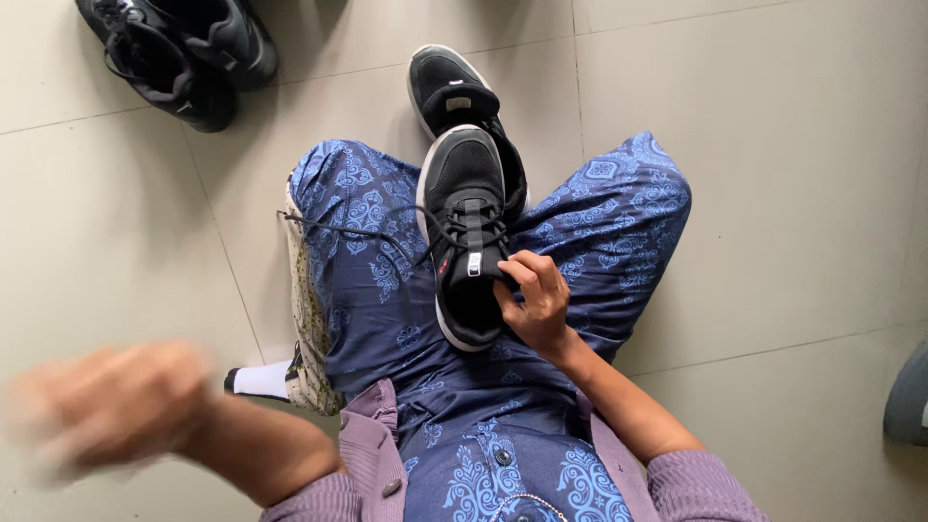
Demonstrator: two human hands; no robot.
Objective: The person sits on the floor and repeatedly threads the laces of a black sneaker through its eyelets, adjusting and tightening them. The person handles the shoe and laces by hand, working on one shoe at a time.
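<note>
Item: black shoe (pixel 468 227) on our lap, right hand (pixel 535 302) pinching its side, steadying it. Lace (pixel 333 228) trails loose. Left hand (pixel 106 406) blurred; grip unclear.

Not much in the way of labels here, no packages, signs or screens at all. The only ones are on the shoes: a small pale rectangular tag (pixel 474 263) sits on the tongue of the black sneaker (pixel 468 232) in the middle, with a tiny red mark (pixel 444 265) just left of it on the side. The far shoe (pixel 447 87) behind it has a small greyish rectangular patch (pixel 458 102) near its heel.
</note>
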